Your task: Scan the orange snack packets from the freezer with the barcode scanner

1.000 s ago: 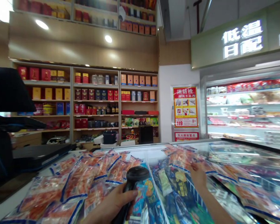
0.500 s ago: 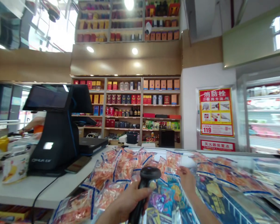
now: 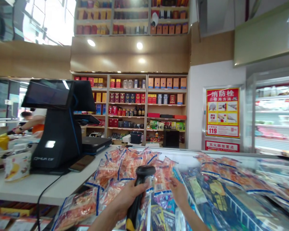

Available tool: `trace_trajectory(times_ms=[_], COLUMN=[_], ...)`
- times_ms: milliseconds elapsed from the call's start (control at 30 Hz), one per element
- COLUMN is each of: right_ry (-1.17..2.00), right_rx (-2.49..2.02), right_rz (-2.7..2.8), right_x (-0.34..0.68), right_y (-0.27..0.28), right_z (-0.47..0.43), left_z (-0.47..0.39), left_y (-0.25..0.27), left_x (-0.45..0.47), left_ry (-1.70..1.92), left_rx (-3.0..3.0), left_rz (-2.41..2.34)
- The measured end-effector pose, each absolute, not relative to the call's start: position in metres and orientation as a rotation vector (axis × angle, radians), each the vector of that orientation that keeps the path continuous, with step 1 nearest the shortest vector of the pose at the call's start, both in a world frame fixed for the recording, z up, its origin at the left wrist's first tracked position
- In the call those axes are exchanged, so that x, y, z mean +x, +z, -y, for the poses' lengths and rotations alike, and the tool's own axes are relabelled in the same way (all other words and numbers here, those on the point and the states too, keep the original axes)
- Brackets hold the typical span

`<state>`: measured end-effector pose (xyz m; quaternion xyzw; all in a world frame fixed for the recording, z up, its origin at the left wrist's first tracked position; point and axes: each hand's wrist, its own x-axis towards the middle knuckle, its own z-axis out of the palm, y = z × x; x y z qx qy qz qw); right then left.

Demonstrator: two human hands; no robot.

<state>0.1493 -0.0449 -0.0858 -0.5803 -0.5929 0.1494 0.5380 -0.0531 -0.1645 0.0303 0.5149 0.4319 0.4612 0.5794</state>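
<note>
The left hand (image 3: 127, 198) is wrapped round the grip of a black scanner (image 3: 135, 206), its head up. At its three o'clock, the right hand (image 3: 179, 192) has fingers and thumb together on the right edge of a packet (image 3: 161, 179). That packet lies at two o'clock from the scanner's grip, above coloured packs (image 3: 167, 217). More packets (image 3: 108, 168) spread at eleven o'clock; a till (image 3: 56, 134) stands on the bench (image 3: 21, 191) at ten.
</note>
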Motion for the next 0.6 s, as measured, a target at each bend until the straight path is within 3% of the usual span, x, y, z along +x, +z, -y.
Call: trace_trajectory(times_ms=[200, 600], right_ry=[0.253, -0.096], right_rx=[-1.411, -1.969], right_rz=[1.392, 0.872], right_x=[0.164, 0.351], right_y=[-0.079, -0.062], right_z=[0.041, 0.018], left_z=[0.162, 0.133], left_y=[0.029, 0.027], left_x=[-0.034, 0.022], left_ry=[1.008, 0.84], left_rx=[1.244, 1.258], left_rz=[-0.994, -0.973])
